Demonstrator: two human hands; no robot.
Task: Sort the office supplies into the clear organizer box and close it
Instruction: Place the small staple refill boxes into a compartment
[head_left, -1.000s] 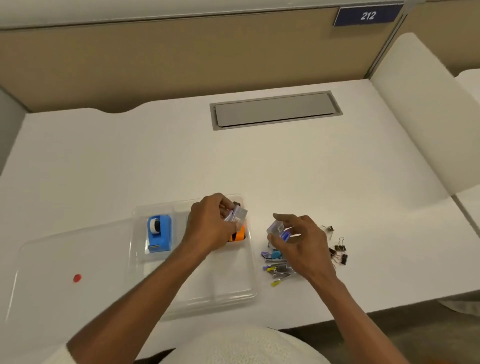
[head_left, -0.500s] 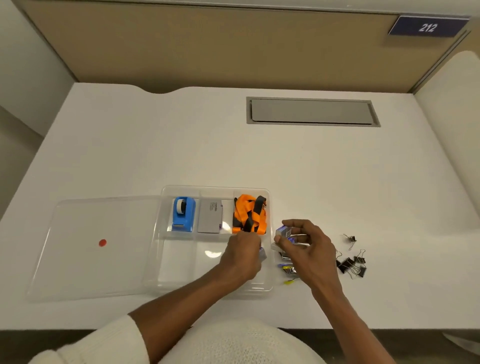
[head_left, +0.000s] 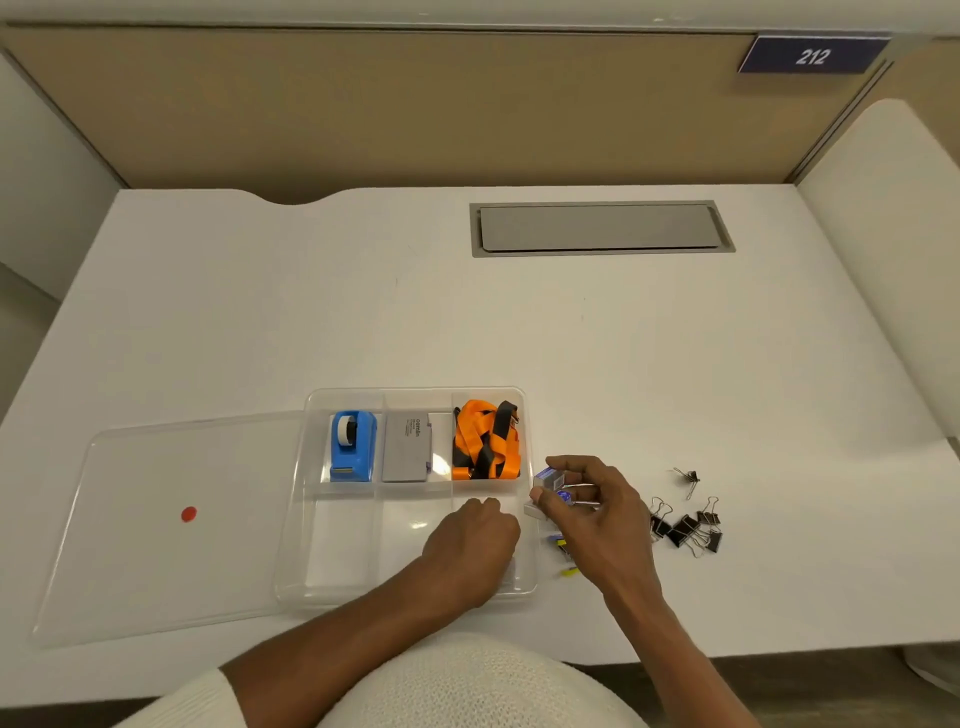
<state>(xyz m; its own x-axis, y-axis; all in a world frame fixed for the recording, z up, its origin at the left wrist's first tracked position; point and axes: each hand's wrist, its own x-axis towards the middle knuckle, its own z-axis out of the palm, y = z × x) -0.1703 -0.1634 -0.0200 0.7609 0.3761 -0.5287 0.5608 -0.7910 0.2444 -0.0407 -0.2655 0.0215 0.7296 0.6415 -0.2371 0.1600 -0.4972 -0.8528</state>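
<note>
A clear organizer box (head_left: 415, 597) is sitting open on the white desk (head_left: 571, 338), and its lid (head_left: 156, 545), which has a red dot (head_left: 188, 514), is lying flat to its left. In the back row a blue tape dispenser (head_left: 353, 447) is lying on the left, a grey box (head_left: 408, 448) in the middle and an orange and black lanyard (head_left: 485, 440) on the right. The left hand (head_left: 472, 540) is curling down into the front right part of the box; I cannot tell if it is holding anything. The right hand (head_left: 597, 512) is pinching a little staple box (head_left: 549, 480) just beside the organizer's right wall. Small coloured bits (head_left: 563, 551) are peeking out under that hand. Black binder clips (head_left: 688, 527) are lying in a heap to the right.
</note>
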